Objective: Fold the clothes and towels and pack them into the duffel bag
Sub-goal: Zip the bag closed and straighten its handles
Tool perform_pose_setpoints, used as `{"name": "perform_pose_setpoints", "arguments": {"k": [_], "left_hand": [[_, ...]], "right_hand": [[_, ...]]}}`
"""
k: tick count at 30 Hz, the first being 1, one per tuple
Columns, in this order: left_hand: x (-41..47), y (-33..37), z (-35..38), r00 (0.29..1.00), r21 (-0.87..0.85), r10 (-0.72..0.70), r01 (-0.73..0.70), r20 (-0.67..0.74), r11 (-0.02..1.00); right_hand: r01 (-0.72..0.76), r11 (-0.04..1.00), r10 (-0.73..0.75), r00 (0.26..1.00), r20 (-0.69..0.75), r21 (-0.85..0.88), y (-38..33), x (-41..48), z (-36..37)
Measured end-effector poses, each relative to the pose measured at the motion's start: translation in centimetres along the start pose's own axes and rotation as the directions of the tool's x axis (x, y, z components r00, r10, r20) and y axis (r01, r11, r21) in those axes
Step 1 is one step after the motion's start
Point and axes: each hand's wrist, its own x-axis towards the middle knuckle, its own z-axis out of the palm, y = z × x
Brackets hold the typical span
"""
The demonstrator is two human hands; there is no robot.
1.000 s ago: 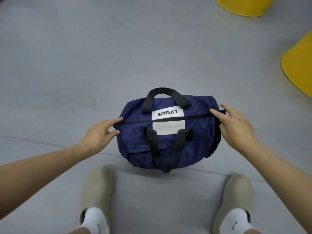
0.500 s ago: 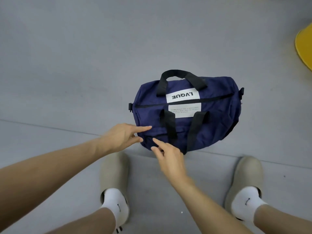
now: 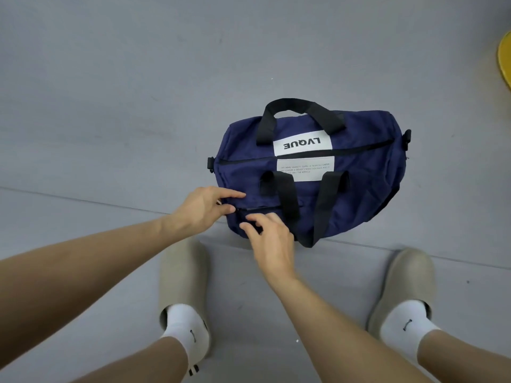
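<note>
A navy duffel bag [image 3: 356,194] with black handles and a white "LVQUE" label lies on the grey floor, its top zip closed. My left hand [image 3: 204,208] rests on the bag's near left corner, index finger straight on the fabric and thumb at the end of the side-pocket zip [image 3: 265,209]. My right hand [image 3: 269,240] is just below that zip with its fingers bent over the pocket. It is blurred, so a grip on the zip pull cannot be made out.
My two feet in beige slippers [image 3: 182,283] [image 3: 406,283] and white socks stand just in front of the bag. A yellow round object [image 3: 505,59] is cut off at the right edge. A floor seam [image 3: 83,200] runs under the bag.
My right hand crossed from the bag's right end to the near left side pocket. My left hand shifted down to the pocket zip's end. The view moved left, so the bag sits further right.
</note>
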Motion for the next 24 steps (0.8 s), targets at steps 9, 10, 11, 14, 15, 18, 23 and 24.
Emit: {"name": "perform_pose_setpoints", "arguments": {"k": [9, 10, 11, 14, 15, 18, 23, 24], "left_hand": [[-1.0, -0.5, -0.6, 0.999, -0.226, -0.021, 0.028, 0.034, 0.974], [-1.0, -0.5, -0.6, 0.999, -0.222, -0.023, 0.030, 0.032, 0.975], [-1.0, -0.5, -0.6, 0.999, -0.217, -0.024, 0.030, 0.031, 0.976], [-1.1, -0.3, -0.4, 1.000, -0.183, -0.028, 0.030, 0.015, 0.983], [-1.1, -0.2, -0.3, 1.000, -0.165, -0.026, 0.027, 0.007, 0.986], [-1.1, -0.1, -0.4, 0.999, -0.126, -0.037, 0.036, -0.010, 0.991], [-1.1, -0.3, -0.4, 0.999, -0.156, -0.054, 0.053, 0.000, 0.986], [-1.1, -0.3, -0.4, 0.998, -0.163, -0.056, 0.055, 0.002, 0.985]], "right_hand": [[-0.076, 0.992, 0.084, 0.993, -0.079, 0.105, -3.0, 0.4, 2.3], [-0.082, 0.987, 0.095, 0.991, -0.092, 0.137, -3.0, 0.3, 2.3], [-0.088, 0.983, 0.106, 0.989, -0.107, 0.164, -2.8, 0.2, 2.2], [-0.096, 0.980, 0.121, 0.983, -0.141, 0.172, -2.0, 0.0, 1.7], [-0.099, 0.981, 0.125, 0.980, -0.154, 0.166, -1.8, 0.0, 1.6], [-0.167, 0.970, 0.201, 0.960, -0.194, 0.180, -1.0, 0.4, 0.7], [-0.329, 0.930, 0.366, 0.878, -0.309, 0.166, 2.5, 1.5, -2.6], [-0.356, 0.922, 0.387, 0.860, -0.334, 0.151, 3.4, 1.9, -3.5]]}}
